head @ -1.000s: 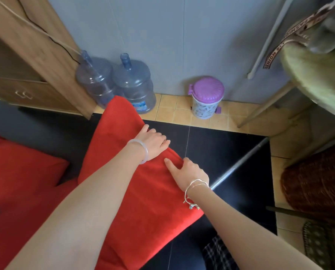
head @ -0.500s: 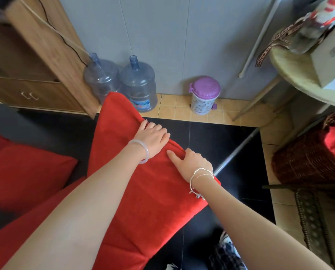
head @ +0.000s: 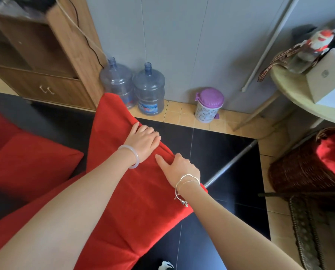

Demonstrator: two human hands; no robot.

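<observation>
A large red cushion (head: 131, 199) lies tilted across the middle of the view, above a black floor. My left hand (head: 144, 142) grips its right edge, fingers curled over the rim. Just below it, my right hand (head: 180, 167) also holds that edge, thumb on top and fingers wrapped under. A pale bangle sits on my left wrist and thin silver bracelets on my right. A second red cushion (head: 28, 162) lies at the left.
Two empty blue water jugs (head: 150, 88) stand by the grey wall beside a wooden cabinet (head: 51, 61). A purple-lidded bin (head: 208, 104) is on the tan tiles. A metal pole (head: 233, 162) slants across the floor. At right are a round table (head: 291, 94) and a wicker basket (head: 299, 170).
The view has shifted right and up, bringing the table and basket further in. Both hands stay on the cushion's edge and have drawn slightly closer together.
</observation>
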